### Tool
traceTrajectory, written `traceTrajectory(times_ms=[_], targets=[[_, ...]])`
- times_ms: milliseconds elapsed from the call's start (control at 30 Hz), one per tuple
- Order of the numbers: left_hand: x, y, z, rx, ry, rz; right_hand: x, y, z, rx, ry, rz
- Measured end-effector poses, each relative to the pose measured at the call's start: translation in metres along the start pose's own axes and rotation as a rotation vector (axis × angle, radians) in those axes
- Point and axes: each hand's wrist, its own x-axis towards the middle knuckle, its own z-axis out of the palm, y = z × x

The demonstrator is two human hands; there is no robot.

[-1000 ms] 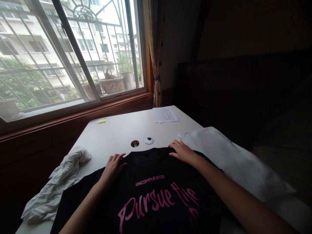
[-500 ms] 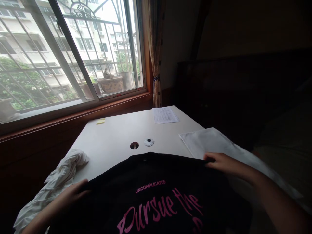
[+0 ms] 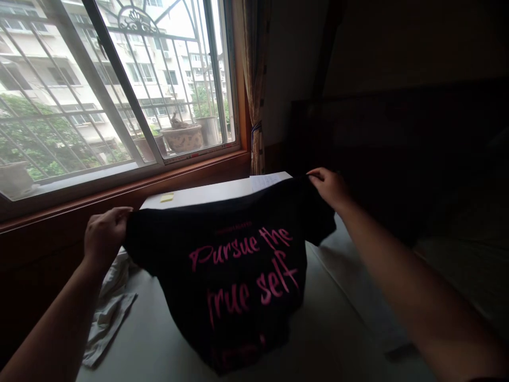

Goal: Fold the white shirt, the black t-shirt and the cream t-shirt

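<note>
A black T-shirt point(image 3: 238, 276) with pink lettering hangs stretched between my two hands above the white table point(image 3: 147, 339). My left hand point(image 3: 105, 233) is closed on the shirt's left shoulder area. Farther out and higher, my right hand point(image 3: 328, 185) pinches the opposite shoulder, with a short sleeve drooping below it. The words "Pursue the true self" read upright across the fabric, and the lower hem is blurred. Much of the tabletop is hidden behind the shirt.
Crumpled white cloth point(image 3: 109, 313) lies at the table's left side, and a pale flat cloth point(image 3: 353, 276) at the right. A yellow sticky note point(image 3: 167, 197) and printed paper point(image 3: 264, 182) are near the far edge. Beyond stand a barred window point(image 3: 159, 90) and a tied curtain point(image 3: 257, 106).
Both hands have lifted the T-shirt up and forward, away from me. More of its lettering now shows, and it covers the table holes and part of the paper.
</note>
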Motion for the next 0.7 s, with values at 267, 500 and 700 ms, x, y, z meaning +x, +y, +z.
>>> traceTrajectory(times_ms=[267, 500, 700], targets=[[-0.061, 0.017, 0.039, -0.046, -0.022, 0.242, -0.074, -0.023, 0.043, -0.158, -0.183, -0.134], [-0.192, 0.021, 0.038, -0.317, -0.686, 0.374, -0.199, -0.022, 0.020, 0.059, -0.995, -0.037], [-0.242, 0.038, 0.066, -0.342, -0.506, 0.507, -0.243, -0.039, 0.040, 0.050, -0.965, -0.145]])
